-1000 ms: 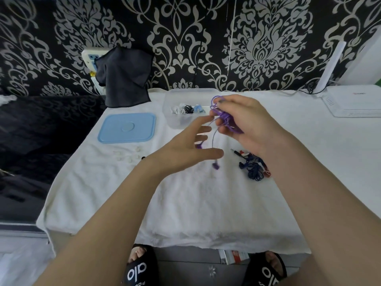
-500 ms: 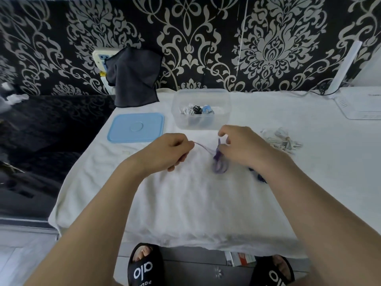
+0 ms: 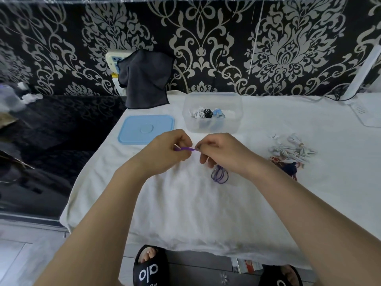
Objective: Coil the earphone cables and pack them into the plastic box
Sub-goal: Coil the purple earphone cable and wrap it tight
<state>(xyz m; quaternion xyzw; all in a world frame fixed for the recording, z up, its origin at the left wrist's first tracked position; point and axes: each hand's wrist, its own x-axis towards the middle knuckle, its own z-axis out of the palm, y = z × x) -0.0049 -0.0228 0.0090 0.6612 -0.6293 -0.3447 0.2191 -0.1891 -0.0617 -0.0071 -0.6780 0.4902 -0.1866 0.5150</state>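
Note:
My left hand [image 3: 168, 150] and my right hand [image 3: 222, 150] both pinch a purple earphone cable [image 3: 185, 149] stretched short between them over the white cloth. The rest of that cable hangs below my right hand as a small purple coil [image 3: 220, 175] resting on the cloth. Just beyond my hands stands the clear plastic box [image 3: 212, 126], open, with white, black and blue coiled earphones inside. Its blue lid [image 3: 145, 129] lies flat to the left of it.
A tangle of white earphones [image 3: 291, 150] and a dark blue and red one [image 3: 288, 167] lie to the right on the white cloth [image 3: 185, 213]. A black cloth [image 3: 144, 79] hangs at the back left, a white device [image 3: 367, 112] sits back right.
My hands came down from in front of the box to just above the cloth. The left hand has taken the cable's end and moved close to the right, with the coil hanging below.

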